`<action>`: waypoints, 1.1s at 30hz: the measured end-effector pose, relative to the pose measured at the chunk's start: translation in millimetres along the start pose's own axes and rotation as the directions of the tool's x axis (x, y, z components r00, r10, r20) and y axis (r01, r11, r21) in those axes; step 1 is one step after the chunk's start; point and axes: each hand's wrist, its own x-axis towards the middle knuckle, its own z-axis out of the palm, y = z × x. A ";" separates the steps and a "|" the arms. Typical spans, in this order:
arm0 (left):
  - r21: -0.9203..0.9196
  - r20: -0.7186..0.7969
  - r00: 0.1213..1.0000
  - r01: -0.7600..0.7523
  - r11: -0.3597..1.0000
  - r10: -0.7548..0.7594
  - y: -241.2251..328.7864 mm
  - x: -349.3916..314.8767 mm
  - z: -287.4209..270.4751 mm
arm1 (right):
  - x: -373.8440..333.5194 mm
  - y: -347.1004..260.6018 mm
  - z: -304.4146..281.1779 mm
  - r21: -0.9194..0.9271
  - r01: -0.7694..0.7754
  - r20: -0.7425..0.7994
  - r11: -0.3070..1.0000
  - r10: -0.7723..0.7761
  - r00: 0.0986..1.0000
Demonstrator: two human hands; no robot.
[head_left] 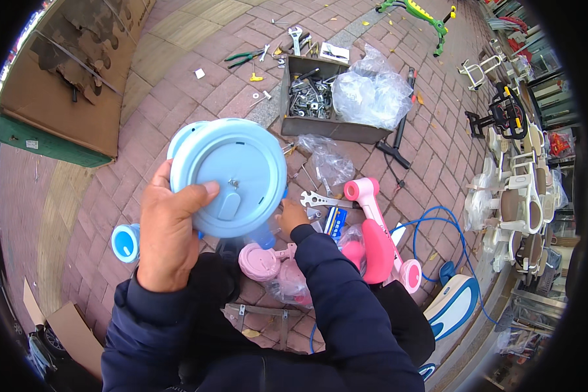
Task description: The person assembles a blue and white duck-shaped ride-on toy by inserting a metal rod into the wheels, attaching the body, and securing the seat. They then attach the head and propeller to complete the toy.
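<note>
My left hand (170, 228) grips a light blue round plastic wheel (242, 153), thumb across its front face and the other fingers behind. A small metal piece sits at the wheel's centre, and a second round rim shows behind its upper left. Beside the wheel's lower right edge is my right hand (294, 217), looking curled; the wheel covers part of its fingers, and what they hold is hidden. Close to this hand lie a flat metal wrench (326, 200) and a blue-and-white box (335, 222). Below are pink round wheels (260, 261) and a pink frame with a seat (377, 251).
A metal box of bolts (311, 98) with a plastic bag (372, 91) stands ahead; pliers (244, 59) and an adjustable wrench (296, 39) lie beyond. Cardboard (59, 85) rises at left, near a blue cup-shaped part (125, 243). A blue cable (431, 212) curls at right beside stacked white parts (519, 202).
</note>
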 end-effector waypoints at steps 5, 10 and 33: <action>0.029 -0.133 0.990 0.044 0.999 -0.040 10.7 -3.4 -9.8 | 52.2 -0.3 44.5 -0.051 -0.064 -0.063 0.997 0.061 0.996; -0.032 -0.118 0.993 -0.005 0.999 0.001 10.1 -3.1 -4.3 | 53.9 2.6 44.8 -0.030 -0.108 0.017 0.994 0.108 0.994; -0.071 0.510 0.849 0.202 0.977 -0.139 -86.4 -48.2 60.3 | -257.6 -139.0 -310.1 -0.577 0.553 -0.331 0.601 -0.791 0.515</action>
